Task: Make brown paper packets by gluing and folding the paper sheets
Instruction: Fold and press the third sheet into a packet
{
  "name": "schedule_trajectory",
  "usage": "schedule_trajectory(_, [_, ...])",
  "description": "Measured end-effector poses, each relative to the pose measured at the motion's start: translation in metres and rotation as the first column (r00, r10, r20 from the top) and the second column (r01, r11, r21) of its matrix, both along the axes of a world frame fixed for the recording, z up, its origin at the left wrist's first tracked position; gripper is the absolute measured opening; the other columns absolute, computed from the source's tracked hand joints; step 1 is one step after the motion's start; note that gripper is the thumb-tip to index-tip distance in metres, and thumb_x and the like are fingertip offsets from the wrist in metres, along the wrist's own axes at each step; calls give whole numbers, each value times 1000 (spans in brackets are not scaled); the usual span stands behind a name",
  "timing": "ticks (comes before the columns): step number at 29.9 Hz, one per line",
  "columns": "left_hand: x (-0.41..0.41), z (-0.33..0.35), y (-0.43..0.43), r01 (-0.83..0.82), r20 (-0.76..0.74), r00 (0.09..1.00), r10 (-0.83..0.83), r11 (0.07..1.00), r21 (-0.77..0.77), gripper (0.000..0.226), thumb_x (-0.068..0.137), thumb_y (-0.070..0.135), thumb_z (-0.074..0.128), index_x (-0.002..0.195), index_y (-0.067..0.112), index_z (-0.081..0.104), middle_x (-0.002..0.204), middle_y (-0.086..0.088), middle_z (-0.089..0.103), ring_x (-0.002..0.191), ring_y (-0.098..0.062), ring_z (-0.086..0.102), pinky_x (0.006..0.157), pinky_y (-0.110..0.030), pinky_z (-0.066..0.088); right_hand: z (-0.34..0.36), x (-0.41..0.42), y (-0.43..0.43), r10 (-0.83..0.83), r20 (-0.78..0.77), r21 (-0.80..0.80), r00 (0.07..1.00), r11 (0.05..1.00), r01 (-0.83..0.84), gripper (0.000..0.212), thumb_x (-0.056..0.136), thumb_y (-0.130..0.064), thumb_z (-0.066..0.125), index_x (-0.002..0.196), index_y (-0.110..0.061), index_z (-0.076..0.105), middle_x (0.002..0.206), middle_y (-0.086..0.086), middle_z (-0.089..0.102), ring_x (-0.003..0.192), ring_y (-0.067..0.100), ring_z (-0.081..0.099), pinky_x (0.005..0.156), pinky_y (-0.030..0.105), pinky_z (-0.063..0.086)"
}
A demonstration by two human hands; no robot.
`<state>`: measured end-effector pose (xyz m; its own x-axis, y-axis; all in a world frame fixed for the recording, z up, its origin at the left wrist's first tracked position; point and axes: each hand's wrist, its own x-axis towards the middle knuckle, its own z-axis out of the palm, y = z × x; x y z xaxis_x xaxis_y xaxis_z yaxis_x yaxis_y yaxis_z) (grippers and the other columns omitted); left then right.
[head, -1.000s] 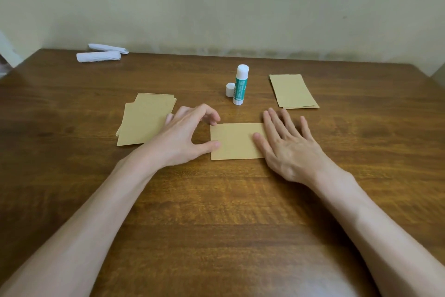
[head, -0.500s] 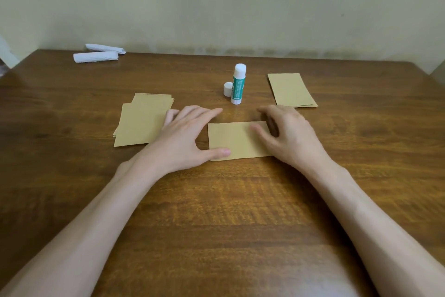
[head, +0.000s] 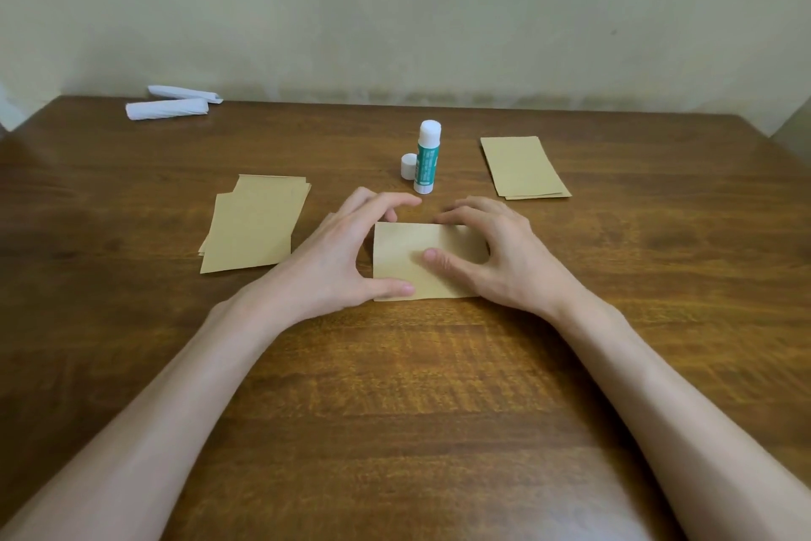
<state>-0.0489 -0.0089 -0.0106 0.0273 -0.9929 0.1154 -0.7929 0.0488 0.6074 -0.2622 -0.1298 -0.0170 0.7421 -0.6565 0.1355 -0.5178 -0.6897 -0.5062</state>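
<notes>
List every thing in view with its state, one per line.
Glue stick: upright, uncapped.
Cap: off, beside the stick.
Middle sheet: flat, held at both ends.
Left hand: grips the sheet.
Right hand: grips the sheet.
Left pile: fanned.
Right pile: nearly squared.
White rolls: lying rolled.

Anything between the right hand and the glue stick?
Nothing visible. The glue stick stands uncapped just beyond the right hand, with only table between them. Its cap sits at its left. The right hand holds the brown sheet.
</notes>
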Motion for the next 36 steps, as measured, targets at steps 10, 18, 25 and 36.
schedule_trajectory(10, [-5,11,-1,-220,-435,881,187,975,-28,45,88,36,78,131,33,64,108,16,71,95,5,70,88,-17,57,10,-1,-1,-89,366,242,926,970,-2,3,95,-28,80,95,-27,77,94,-13,76,87,2,69,72,12,46])
schedule_trajectory(18, [-9,6,-2,-238,-477,865,157,964,-115,8,92,22,77,99,22,82,92,13,79,93,-5,74,86,-18,57,10,2,3,-38,329,203,944,979,-32,12,93,-42,80,96,-30,78,96,-17,77,96,4,71,83,27,56])
schedule_trajectory(25, [-14,1,-2,-145,-430,900,75,981,-133,11,94,28,75,103,25,82,88,15,77,85,-5,73,75,-18,53,9,9,5,12,346,37,938,999,-27,8,94,-38,79,94,-31,80,93,-21,73,100,9,67,92,45,55])
schedule_trajectory(36, [-16,-4,-6,-209,-476,868,142,974,-91,15,90,30,76,102,24,83,93,11,80,85,-7,76,62,-24,59,9,10,7,17,296,-42,955,999,-5,13,92,-46,79,91,-33,79,94,-23,71,110,10,61,98,52,52])
